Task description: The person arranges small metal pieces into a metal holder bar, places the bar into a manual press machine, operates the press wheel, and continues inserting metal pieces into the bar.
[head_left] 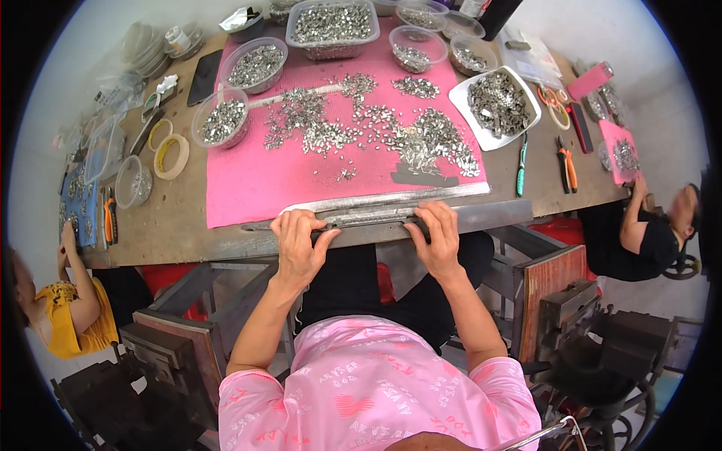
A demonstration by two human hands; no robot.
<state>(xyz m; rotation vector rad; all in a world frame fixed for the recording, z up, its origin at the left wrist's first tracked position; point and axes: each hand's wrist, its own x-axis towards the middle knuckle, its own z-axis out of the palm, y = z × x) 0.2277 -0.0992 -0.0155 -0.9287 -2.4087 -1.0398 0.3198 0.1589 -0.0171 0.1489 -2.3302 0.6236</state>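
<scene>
Left hand (301, 239) and right hand (438, 234) are each pinching an end of that metal bar (372, 217), just on the near side of the pink mat (252, 173). Looks stiff, maybe slick, kinda hefty, so I'd grab the ends. The table (169, 218) ends right there; roomier off that side than over the mat's loose metal bits (435, 139).

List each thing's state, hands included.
Metal bar: held by both ends
Left hand: gripping left end
Right hand: gripping right end
Pink mat: spread out, strewn with metal pieces
Big tub: uncovered, well filled
White dish: uncovered, heaped
</scene>
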